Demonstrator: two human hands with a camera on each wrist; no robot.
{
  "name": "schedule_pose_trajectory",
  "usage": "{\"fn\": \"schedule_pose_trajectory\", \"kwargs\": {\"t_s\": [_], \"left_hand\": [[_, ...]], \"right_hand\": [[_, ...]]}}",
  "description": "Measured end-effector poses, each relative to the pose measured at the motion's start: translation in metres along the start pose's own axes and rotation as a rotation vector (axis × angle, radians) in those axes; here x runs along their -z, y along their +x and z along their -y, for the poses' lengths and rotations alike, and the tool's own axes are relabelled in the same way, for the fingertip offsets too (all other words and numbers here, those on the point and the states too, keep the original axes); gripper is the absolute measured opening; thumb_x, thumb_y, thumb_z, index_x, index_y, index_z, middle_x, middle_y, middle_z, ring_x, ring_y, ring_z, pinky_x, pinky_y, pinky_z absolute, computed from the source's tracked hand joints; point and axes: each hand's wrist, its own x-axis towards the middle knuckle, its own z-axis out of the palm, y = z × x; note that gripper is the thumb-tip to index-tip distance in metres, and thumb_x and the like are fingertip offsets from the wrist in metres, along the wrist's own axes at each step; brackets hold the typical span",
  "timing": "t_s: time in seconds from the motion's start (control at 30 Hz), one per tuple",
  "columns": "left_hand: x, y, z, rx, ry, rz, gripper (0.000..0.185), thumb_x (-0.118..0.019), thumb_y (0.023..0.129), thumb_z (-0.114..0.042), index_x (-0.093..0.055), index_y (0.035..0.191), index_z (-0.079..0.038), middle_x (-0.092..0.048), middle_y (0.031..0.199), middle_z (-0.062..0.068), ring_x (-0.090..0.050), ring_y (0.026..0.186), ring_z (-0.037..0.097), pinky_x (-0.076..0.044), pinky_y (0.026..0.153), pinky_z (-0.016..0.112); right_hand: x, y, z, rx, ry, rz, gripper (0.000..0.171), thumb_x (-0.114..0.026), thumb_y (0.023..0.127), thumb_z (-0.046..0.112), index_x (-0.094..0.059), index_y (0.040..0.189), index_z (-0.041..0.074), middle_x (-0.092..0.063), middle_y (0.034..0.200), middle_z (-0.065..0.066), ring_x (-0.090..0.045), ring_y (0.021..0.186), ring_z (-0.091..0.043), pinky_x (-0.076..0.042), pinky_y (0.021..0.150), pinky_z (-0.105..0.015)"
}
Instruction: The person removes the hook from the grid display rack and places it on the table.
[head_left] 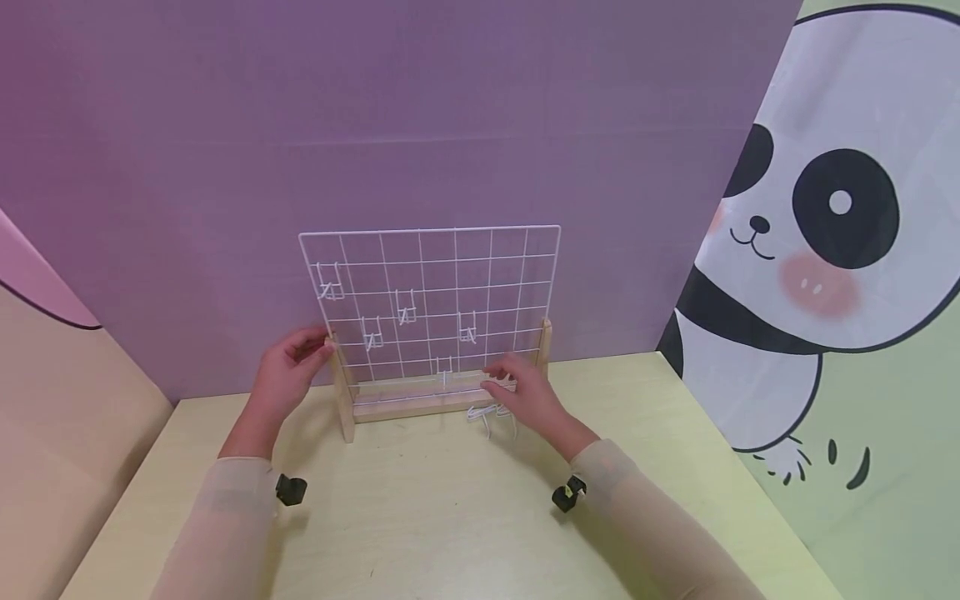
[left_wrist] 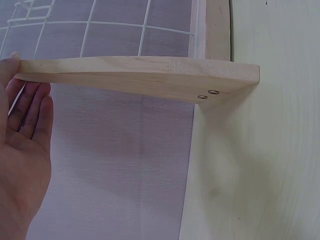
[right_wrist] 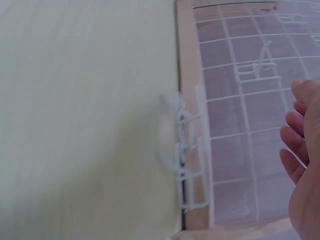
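A white wire grid panel [head_left: 474,275] stands upright in a wooden stand [head_left: 420,408] with a post at each side. My left hand [head_left: 288,371] pinches the upper end of the left wooden post [left_wrist: 145,70], thumb on one side and fingers on the other. Over the grid's lower right, my right hand [head_left: 528,396] hovers with loosely bent fingers and nothing in them. Several white wire hooks hang on the grid, among them an upper left hook [head_left: 330,283] and a low middle hook [head_left: 445,372]. Two loose wire hooks [right_wrist: 192,175] lie against the base rail, below my right hand.
The stand rests on a pale wooden table [head_left: 420,517], close to a purple backdrop [head_left: 420,108]. A panda picture [head_left: 825,250] covers the wall on the right. Small black cameras [head_left: 291,489] sit at both wrists.
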Motion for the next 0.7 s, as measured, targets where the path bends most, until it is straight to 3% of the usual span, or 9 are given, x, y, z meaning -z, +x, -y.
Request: {"fn": "schedule_pose_trajectory", "kwargs": {"t_s": [0.27,0.53,0.7], "left_hand": [[-0.001,0.001,0.001,0.007,-0.002,0.006,0.045,-0.067,0.114,-0.027,-0.065,0.148,0.001,-0.068,0.143,0.023,-0.063,0.132,0.033,-0.05,0.098,0.008],[0.0,0.001,0.002,0.038,-0.012,0.015,0.046,-0.067,0.114,-0.028,-0.064,0.15,-0.001,-0.066,0.145,0.022,-0.062,0.135,0.037,-0.051,0.099,0.01],[0.0,0.001,0.001,0.05,-0.018,0.016,0.047,-0.067,0.113,-0.029,-0.064,0.151,-0.001,-0.066,0.146,0.023,-0.061,0.137,0.039,-0.052,0.1,0.011]], "right_hand": [[0.004,0.018,0.016,0.015,0.14,-0.154,0.033,-0.085,0.096,0.0,-0.071,0.125,-0.003,-0.073,0.112,-0.017,-0.069,0.103,-0.032,-0.06,0.088,-0.044],[0.002,0.031,0.022,0.059,0.147,-0.201,0.032,-0.086,0.097,0.004,-0.071,0.123,-0.007,-0.071,0.113,-0.026,-0.068,0.103,-0.033,-0.059,0.086,-0.034],[-0.001,0.035,0.024,0.072,0.17,-0.244,0.032,-0.087,0.095,0.003,-0.072,0.122,-0.006,-0.072,0.112,-0.024,-0.069,0.103,-0.035,-0.06,0.088,-0.041]]}}
